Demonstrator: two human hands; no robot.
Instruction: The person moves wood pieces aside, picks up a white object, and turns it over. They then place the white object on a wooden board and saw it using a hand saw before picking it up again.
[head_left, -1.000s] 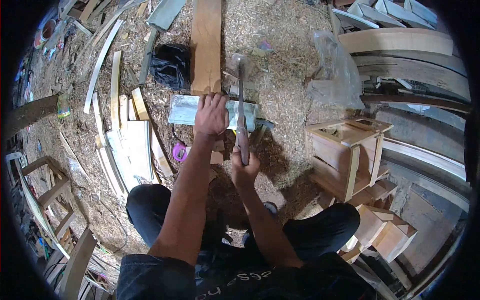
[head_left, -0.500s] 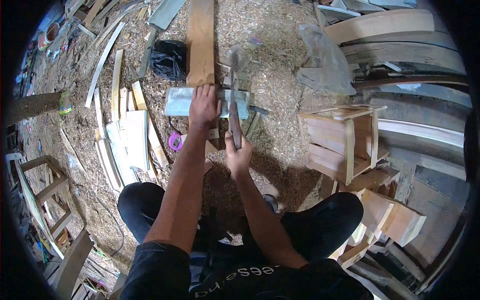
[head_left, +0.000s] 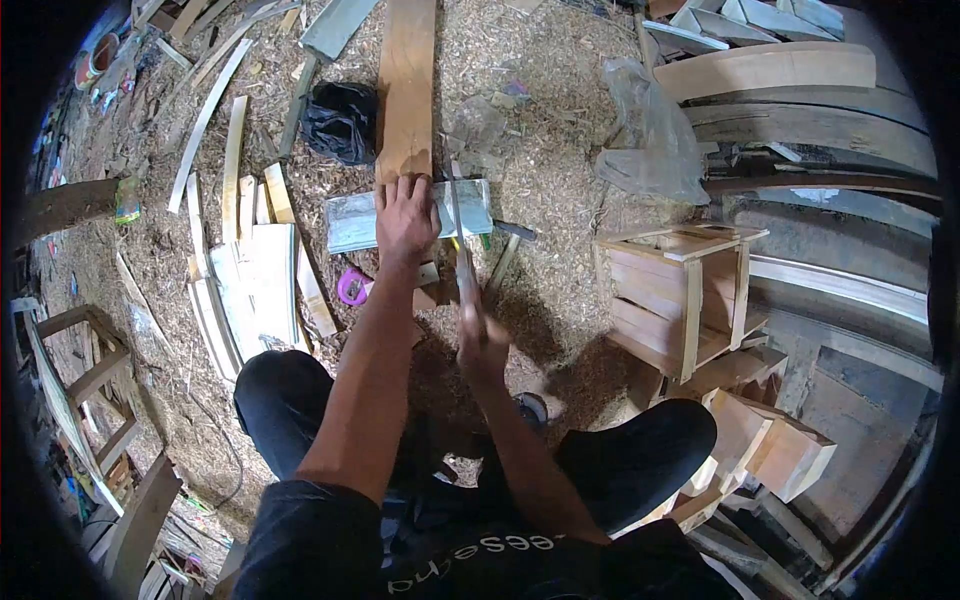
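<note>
Right hand, grasping the saw, has drawn it nearer, likely mid-stroke; left hand bears on pale board, can't tell if clenched.

right hand | drawn back toward body | saw | tip now nearer pale board

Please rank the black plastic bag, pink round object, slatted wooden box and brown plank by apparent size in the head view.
1. Slatted wooden box
2. Brown plank, visible part only
3. Black plastic bag
4. Pink round object
</note>
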